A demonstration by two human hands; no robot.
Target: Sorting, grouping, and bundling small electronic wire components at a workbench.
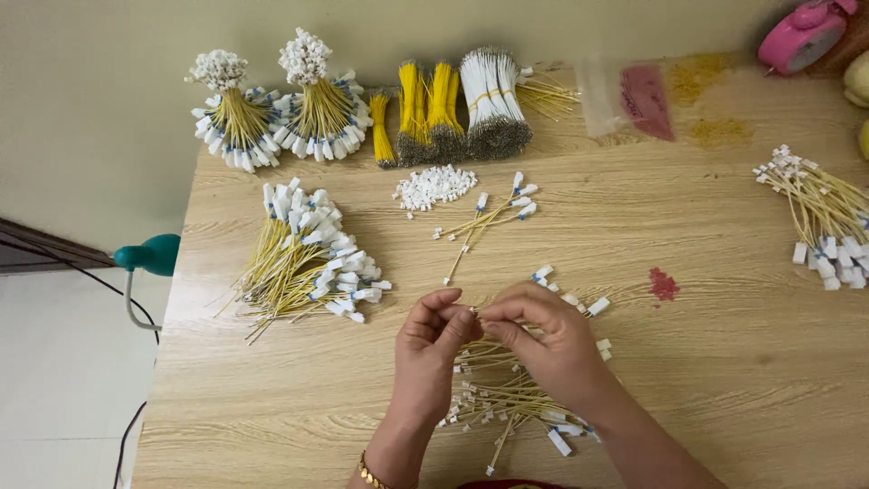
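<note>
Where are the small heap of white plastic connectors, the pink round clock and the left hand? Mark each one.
small heap of white plastic connectors (pixel 434 186), head view, middle of the heap.
pink round clock (pixel 802 36), head view, its pink body.
left hand (pixel 433 349), head view, back of the hand.

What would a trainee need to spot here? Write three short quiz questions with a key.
1. True or false: the left hand and right hand meet fingertip to fingertip above a heap of yellow wires.
2. What lies loose near the table's far edge, before the standing wire bundles?
3. Which side holds the big wire pile: left or right?

Key: 1 true. 2 a heap of small white connectors. 3 left.
</note>
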